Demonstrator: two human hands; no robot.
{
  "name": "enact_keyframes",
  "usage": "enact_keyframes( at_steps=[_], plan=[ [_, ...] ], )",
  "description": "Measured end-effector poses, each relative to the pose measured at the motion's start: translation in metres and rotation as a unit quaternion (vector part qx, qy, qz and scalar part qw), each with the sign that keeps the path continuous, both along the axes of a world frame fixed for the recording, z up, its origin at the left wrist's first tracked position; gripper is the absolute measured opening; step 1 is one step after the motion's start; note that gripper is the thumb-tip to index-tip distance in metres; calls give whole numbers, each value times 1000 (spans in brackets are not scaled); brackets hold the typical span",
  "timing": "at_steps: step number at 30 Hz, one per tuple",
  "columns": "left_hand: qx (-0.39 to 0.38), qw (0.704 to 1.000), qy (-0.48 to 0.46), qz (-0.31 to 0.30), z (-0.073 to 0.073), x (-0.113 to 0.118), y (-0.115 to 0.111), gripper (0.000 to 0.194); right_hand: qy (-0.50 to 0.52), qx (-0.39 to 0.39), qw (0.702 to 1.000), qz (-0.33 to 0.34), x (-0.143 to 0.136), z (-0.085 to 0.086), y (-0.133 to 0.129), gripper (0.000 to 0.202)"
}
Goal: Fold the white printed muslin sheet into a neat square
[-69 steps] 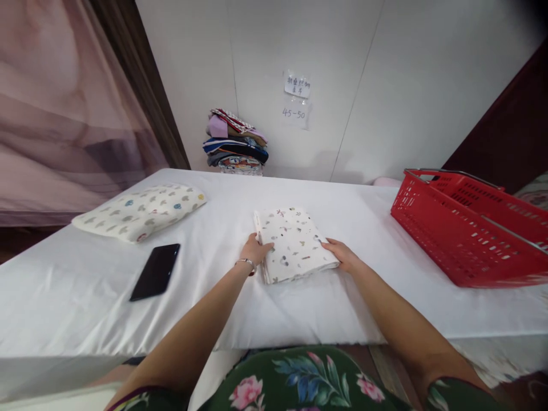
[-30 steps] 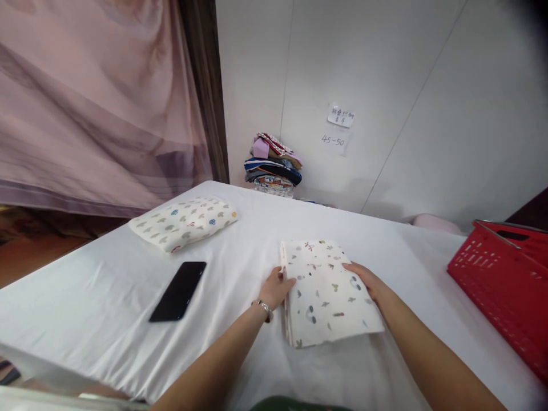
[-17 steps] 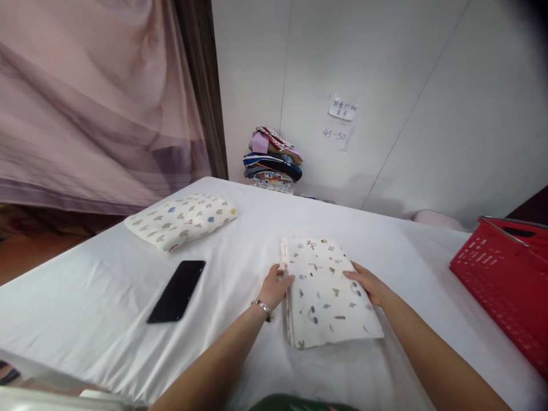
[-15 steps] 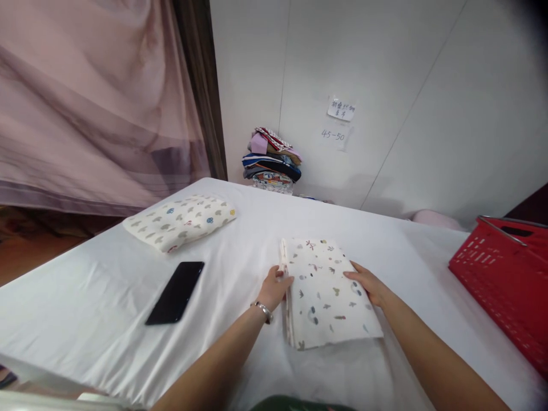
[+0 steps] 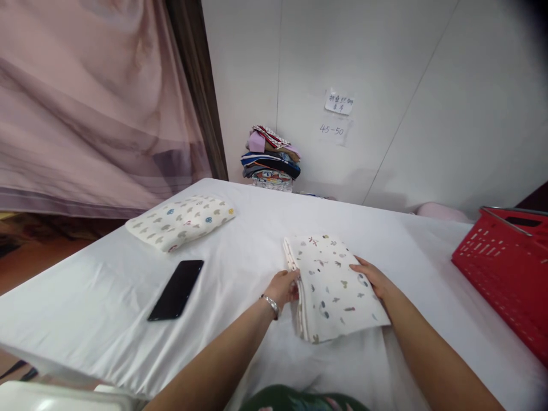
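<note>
A folded white cloth (image 5: pixel 331 291) with small printed figures lies in front of me, its layered edge facing left and slightly raised. My left hand (image 5: pixel 284 287), with a silver bracelet at the wrist, pinches that left edge, the fingertips partly hidden under the layers. On the opposite side, my right hand (image 5: pixel 373 277) grips the right edge, thumb on top and fingers out of sight beneath. Farther left lies another folded white cloth (image 5: pixel 184 222), printed with grey, blue and yellow shapes.
A black phone (image 5: pixel 176 290) lies on the white-covered table (image 5: pixel 252 228), left of my hands. At the right edge stands a red plastic basket (image 5: pixel 505 274) with a metal handle. Behind the table rises a stack of folded fabrics (image 5: pixel 272 160) against the wall. A pink curtain (image 5: pixel 94 103) hangs at left.
The folded cloth has shifted slightly right and its left edge has lifted a little. My left hand has moved right and now has its fingers tucked around that edge.
</note>
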State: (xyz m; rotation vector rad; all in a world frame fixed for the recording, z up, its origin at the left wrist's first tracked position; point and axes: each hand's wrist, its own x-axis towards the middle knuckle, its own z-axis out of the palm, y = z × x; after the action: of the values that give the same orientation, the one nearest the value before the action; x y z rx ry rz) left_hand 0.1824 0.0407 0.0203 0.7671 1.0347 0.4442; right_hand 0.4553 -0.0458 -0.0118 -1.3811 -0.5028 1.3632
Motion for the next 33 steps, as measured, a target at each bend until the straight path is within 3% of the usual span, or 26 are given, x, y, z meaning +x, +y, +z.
enact_keyframes(
  at_steps=[2, 5, 14, 19, 23, 26, 29, 33],
  plan=[
    [-38, 998, -40, -14, 0, 4, 2, 36, 7, 0, 1000, -2, 0, 1, -1, 70],
    [-81, 994, -75, -17, 2, 7, 5, 29, 10, 6, 1000, -3, -2, 1, -2, 68],
    [-209, 963, -143, -91, 4, 2, 4, 48, -11, 17, 1000, -8, -5, 0, -5, 66],
    [-152, 981, -75, -98, -5, 8, 6, 43, -20, 9, 1000, -14, -4, -1, -5, 67],
    [25, 998, 30, -55, -7, 6, 4, 37, -22, 11, 1000, -5, -3, -2, -5, 67],
    [110, 992, 38, -55, -1, 3, 2, 37, -21, 6, 1000, -4, -4, -1, -5, 67],
    [82, 994, -12, -66, 3, 3, -2, 46, -21, -1, 1000, -7, -6, 3, -4, 68],
    [44, 996, -38, -67, -7, 6, -8, 58, -28, -17, 999, -15, -9, 5, -4, 70]
  ],
)
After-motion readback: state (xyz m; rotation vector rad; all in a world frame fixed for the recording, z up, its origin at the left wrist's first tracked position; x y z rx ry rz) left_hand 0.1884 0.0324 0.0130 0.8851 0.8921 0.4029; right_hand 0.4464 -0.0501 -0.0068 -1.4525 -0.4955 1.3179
